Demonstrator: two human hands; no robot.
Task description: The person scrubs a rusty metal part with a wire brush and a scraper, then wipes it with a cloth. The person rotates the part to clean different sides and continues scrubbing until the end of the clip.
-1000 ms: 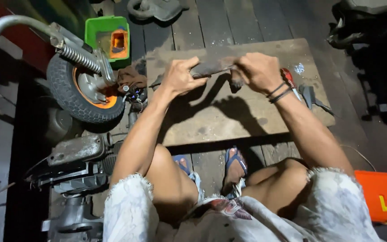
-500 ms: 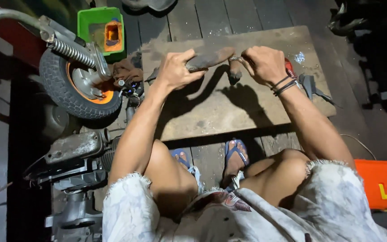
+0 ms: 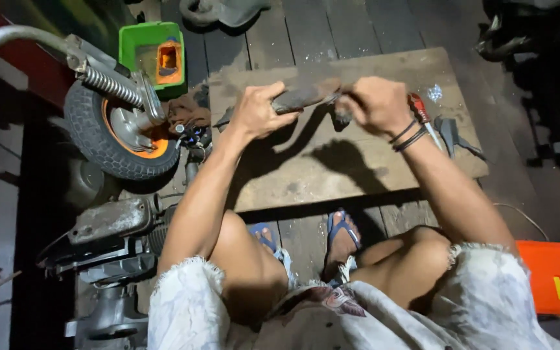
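Both hands, left hand and right hand, clamped on rusty metal part, wooden board beneath, small wheel left

L hand + R hand gripping rusty metal part, over wood board

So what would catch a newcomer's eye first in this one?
Both hands, left hand and right hand, grip a dark rusty metal part above a worn wooden board on the floor. At left stands a small wheel with an orange hub, with a bright green tray behind it.
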